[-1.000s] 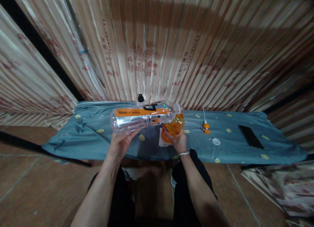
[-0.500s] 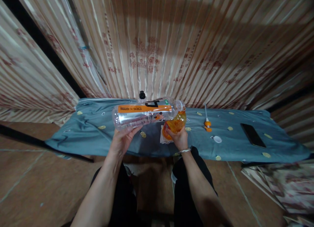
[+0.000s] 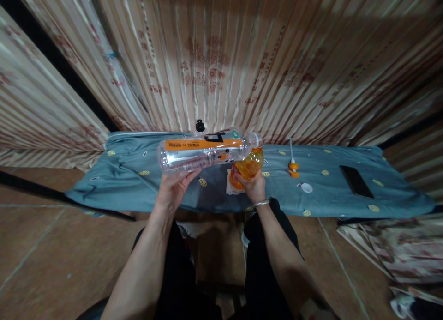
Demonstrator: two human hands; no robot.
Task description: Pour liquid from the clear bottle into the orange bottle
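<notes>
My left hand [image 3: 175, 188] grips a large clear plastic bottle [image 3: 204, 151] with an orange and silver label from below. The bottle lies nearly level, its neck pointing right. My right hand [image 3: 254, 186] is wrapped round a smaller orange bottle [image 3: 252, 165], which stands on a white folded cloth or tissue [image 3: 231, 187]. The clear bottle's mouth meets the top of the orange bottle; whether they touch I cannot tell. Whether liquid is passing between them cannot be made out.
On the blue patterned cloth [image 3: 121, 181] lie an orange pump top with a pale tube [image 3: 293, 168], a white cap [image 3: 306, 188] and a black phone [image 3: 356, 181]. A black-topped clear container [image 3: 200, 125] stands behind the clear bottle. A pleated curtain [image 3: 214, 57] hangs behind.
The view has tilted slightly, so the cloth and objects sit a little higher in the picture. Both hands keep hold of their bottles, in nearly the same pose.
</notes>
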